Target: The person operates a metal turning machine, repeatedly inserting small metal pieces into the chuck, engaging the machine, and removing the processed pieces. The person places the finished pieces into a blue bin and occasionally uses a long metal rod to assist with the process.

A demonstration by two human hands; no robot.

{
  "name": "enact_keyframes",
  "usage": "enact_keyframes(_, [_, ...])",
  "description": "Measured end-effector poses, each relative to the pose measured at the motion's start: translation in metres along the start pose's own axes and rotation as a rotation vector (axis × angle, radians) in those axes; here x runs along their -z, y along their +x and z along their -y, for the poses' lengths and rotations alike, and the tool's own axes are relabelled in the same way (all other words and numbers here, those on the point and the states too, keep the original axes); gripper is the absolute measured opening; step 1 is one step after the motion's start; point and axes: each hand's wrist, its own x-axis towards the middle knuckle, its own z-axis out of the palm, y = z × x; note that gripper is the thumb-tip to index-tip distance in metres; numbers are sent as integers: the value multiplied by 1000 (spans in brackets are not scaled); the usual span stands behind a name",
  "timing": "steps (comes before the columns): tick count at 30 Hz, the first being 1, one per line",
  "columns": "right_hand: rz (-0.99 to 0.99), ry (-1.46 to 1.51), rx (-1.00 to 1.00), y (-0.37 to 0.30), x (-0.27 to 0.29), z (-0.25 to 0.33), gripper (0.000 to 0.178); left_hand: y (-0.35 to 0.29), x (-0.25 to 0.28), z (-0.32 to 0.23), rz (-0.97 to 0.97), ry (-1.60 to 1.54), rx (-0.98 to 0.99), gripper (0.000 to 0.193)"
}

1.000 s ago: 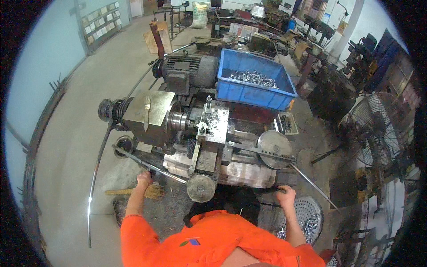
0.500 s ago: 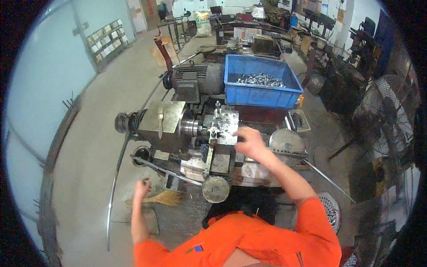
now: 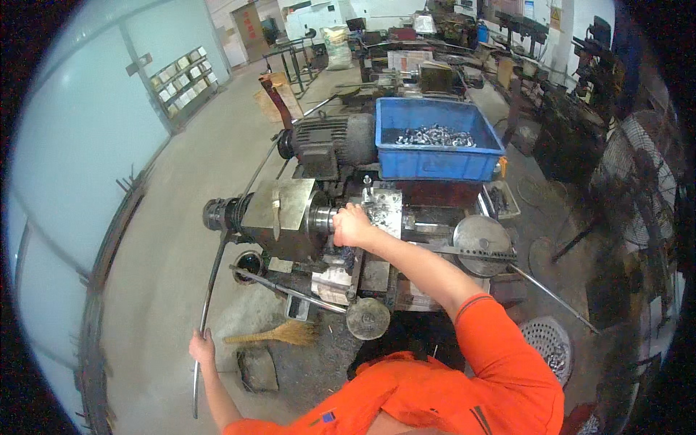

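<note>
Low on the left, my left hand (image 3: 202, 347) is closed around the lower part of a long metal lever (image 3: 217, 272), which slants up to the side of a small lathe. My right hand (image 3: 353, 225) is at the front of the lathe's spindle nose (image 3: 321, 220), fingers curled in. Whatever is between those fingers is hidden by the hand. Just right of it sits the grey tool block (image 3: 386, 210), flecked with metal chips. On top of the headstock (image 3: 296, 199) lies a brush (image 3: 276, 215).
Behind the lathe stand a motor (image 3: 337, 138) and a blue crate (image 3: 438, 167) of small metal parts. A round handwheel (image 3: 367, 319) and a straw broom (image 3: 279, 333) are nearer me. On the right are a perforated basin (image 3: 547, 341) and a fan (image 3: 631, 167).
My left hand has moved down and left and taken hold of the lever. My right hand has moved left from the tool block to the spindle nose. The view has shifted slightly.
</note>
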Motion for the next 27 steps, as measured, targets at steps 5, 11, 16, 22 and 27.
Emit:
enact_keyframes(5, [68, 61, -123, 6, 2, -4, 31, 30, -6, 12, 99, 11, 108, 40])
enact_keyframes(11, [48, 0, -76, -1, 11, 0, 26, -31, 22, -43, 78, -76, 130, 38])
enact_keyframes(16, [13, 1, -38, -1, 0, -5, 26, -82, 43, -96, 161, -120, 134, 34])
enact_keyframes(22, [18, -86, 11, -3, 13, -8, 29, -40, 45, -73, 406, 10, -193, 38])
enact_keyframes(27, [-266, -92, 120, -18, 58, -67, 25, -11, 18, -79, 911, -1151, 91, 20])
